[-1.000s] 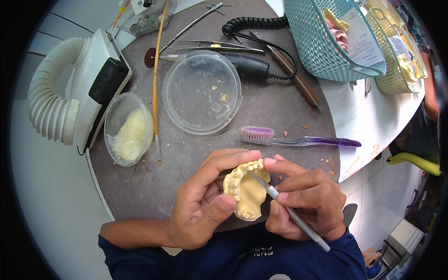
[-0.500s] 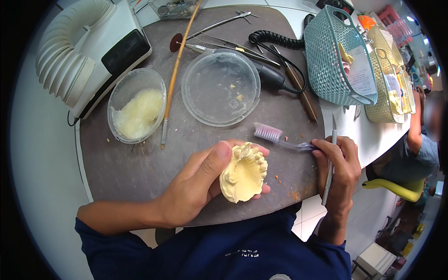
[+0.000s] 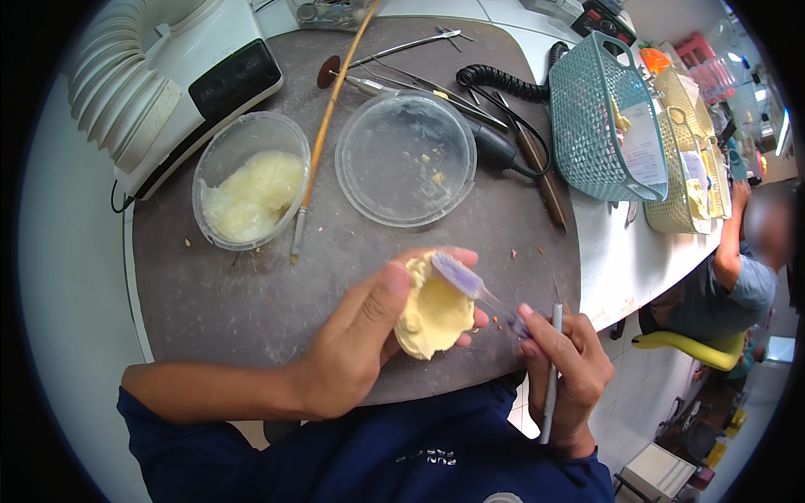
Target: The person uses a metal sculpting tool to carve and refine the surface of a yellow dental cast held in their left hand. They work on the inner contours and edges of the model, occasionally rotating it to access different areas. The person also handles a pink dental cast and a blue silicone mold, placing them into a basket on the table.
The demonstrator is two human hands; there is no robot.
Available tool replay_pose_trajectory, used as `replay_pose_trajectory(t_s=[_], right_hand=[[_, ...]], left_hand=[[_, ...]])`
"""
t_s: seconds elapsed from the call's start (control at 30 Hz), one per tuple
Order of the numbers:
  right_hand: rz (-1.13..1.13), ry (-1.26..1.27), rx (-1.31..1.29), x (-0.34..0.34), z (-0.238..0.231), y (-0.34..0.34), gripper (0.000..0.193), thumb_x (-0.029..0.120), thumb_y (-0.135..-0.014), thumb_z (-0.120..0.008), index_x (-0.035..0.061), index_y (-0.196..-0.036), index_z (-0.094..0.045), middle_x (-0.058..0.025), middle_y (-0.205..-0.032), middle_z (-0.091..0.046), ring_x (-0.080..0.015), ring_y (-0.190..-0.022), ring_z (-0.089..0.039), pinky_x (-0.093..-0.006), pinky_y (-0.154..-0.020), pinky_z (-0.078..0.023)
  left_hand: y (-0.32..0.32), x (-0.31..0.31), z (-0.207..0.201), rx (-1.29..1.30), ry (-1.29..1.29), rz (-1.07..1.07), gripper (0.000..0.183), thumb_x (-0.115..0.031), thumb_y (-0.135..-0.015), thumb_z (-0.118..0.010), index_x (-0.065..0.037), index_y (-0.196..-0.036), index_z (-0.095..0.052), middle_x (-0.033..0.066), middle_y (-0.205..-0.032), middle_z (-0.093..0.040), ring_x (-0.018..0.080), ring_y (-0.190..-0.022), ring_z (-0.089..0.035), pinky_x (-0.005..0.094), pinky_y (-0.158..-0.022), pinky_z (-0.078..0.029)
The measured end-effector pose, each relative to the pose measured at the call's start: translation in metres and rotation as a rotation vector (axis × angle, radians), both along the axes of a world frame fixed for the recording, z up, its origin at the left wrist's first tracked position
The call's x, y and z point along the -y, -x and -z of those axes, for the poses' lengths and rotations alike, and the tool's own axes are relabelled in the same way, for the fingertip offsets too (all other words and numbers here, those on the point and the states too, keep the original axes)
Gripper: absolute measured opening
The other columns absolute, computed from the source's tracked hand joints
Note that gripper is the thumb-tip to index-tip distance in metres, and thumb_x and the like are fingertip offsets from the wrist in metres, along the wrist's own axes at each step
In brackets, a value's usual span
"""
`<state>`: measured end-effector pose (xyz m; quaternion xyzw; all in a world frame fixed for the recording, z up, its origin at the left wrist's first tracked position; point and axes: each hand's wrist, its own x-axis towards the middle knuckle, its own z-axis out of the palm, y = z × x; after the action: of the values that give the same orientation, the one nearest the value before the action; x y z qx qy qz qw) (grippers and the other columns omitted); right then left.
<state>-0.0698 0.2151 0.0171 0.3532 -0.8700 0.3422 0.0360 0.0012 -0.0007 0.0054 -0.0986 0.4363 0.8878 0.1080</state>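
Note:
A pale yellow dental cast (image 3: 438, 317) rests in my left hand (image 3: 352, 339), with the thumb on its near-left rim and the fingers curled behind it. My right hand (image 3: 566, 369) pinches the handle of a toothbrush (image 3: 458, 274), whose purple-tinted bristle head lies over the cast's tooth row. The brush is partly blurred. Also in the right hand is a slim grey-handled knife (image 3: 551, 377) with a thin pointed blade directed away from me. The brush head covers some of the cast's teeth.
A tub of whitish jelly-like material (image 3: 256, 197) and a clear round lid (image 3: 407, 159) lie beyond my hands, with a long wooden brush (image 3: 323, 126) between them. Behind are metal tools, a handpiece (image 3: 493, 144) and a blue basket (image 3: 587, 126). A suction unit (image 3: 214, 84) stands left; another person sits right.
My right hand has moved left with the toothbrush and knife, bringing the bristles from beside the cast onto it. My left hand keeps its hold, and the whole view has shifted slightly.

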Motion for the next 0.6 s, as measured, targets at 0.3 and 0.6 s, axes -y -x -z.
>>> replay_pose_trajectory(t_s=[0.3,0.6], right_hand=[[0.031,0.036,0.033,0.005,-0.011,-0.004,0.034,0.000,-0.080,-0.076,0.0067,-0.112,-0.074,-0.0116,-0.080,-0.062,-0.0172,-0.066,-0.062,-0.0255,-0.060,-0.048],[0.218,-0.041,-0.169,-0.027,0.001,0.024,0.029,-0.005,-0.076,-0.074,0.0041,-0.104,-0.075,-0.0107,-0.079,-0.063,-0.0185,-0.066,-0.061,-0.0274,-0.060,-0.048]], left_hand=[[-0.001,-0.003,0.004,-0.079,0.019,-0.028,0.066,-0.050,-0.106,-0.025,0.003,-0.145,-0.034,0.0165,-0.125,-0.058,0.0190,-0.109,-0.061,0.0310,-0.098,-0.047],[-0.001,-0.007,0.004,-0.136,0.029,-0.092,0.068,-0.045,-0.103,-0.036,0.004,-0.149,-0.026,0.0209,-0.145,-0.043,0.0339,-0.135,-0.046,0.0452,-0.106,-0.044]])
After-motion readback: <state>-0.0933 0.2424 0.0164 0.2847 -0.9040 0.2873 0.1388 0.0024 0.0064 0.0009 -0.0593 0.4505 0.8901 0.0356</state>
